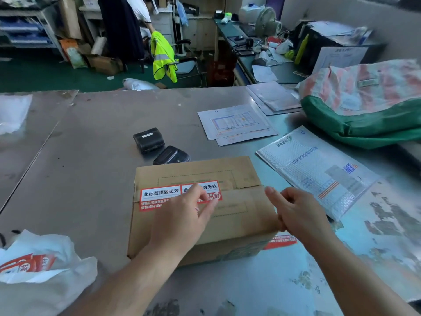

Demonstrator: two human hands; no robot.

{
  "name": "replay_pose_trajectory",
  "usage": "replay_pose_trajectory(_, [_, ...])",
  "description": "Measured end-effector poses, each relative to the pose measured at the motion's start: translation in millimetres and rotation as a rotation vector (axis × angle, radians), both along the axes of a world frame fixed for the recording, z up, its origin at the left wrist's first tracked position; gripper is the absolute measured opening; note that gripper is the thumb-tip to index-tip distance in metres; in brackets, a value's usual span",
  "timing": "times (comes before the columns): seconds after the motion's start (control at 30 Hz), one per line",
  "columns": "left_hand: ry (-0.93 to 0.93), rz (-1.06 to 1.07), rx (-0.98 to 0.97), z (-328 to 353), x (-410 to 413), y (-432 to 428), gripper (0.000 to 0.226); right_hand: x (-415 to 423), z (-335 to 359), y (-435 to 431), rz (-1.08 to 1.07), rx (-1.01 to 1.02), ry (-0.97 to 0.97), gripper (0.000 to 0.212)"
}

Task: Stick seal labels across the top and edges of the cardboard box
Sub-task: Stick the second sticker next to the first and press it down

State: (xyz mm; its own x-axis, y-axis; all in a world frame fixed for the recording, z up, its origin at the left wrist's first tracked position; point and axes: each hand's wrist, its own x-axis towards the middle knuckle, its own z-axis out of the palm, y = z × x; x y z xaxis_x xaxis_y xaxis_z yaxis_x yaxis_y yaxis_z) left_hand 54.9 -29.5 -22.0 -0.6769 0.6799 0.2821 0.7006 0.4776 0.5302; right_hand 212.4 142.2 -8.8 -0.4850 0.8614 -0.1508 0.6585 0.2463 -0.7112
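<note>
A brown cardboard box (230, 176) lies on the metal table in front of me. Two red and white seal labels lie side by side across the seam of its top flaps, the left label (159, 194) at the left edge and the right label (210, 187) beside it. My left hand (184, 215) rests over the box top with its fingers pressing on the right label. Over the box's right edge hovers my right hand (293, 210), thumb stretched out and fingers loosely curled, holding nothing. Another red label (281, 242) shows at the box's lower right side.
Two black handheld printers (149, 139) (172, 156) lie behind the box. A bubble mailer (316, 169) and paper sheets (234, 123) sit to the right, with a green and pink sack (364, 110) beyond. A white bag with red labels (34, 265) is at the near left.
</note>
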Motion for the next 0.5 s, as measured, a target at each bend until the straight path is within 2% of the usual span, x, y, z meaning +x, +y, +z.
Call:
replay_pose_trajectory(0.2, [-0.007, -0.089, 0.057, -2.6, 19.8, 36.4, 0.035, 45.9, -32.4, 34.2, -0.155, -0.195, 0.106, 0.051])
replay_pose_trajectory(0.33, [0.018, -0.114, 0.108, -9.7, 25.1, 55.6, 0.040, 65.4, -53.6, 49.8, -0.162, -0.260, 0.057, 0.048])
replay_pose_trajectory(0.4, [0.063, -0.090, 0.072, -11.5, 31.5, 62.3, 0.041, 73.4, -63.1, 59.0, -0.157, -0.268, 0.006, 0.046])
replay_pose_trajectory(0.5, [0.090, -0.041, -0.011, -14.7, 40.5, 71.4, 0.032, 76.9, -73.4, 70.0, -0.115, -0.258, -0.081, 0.044])
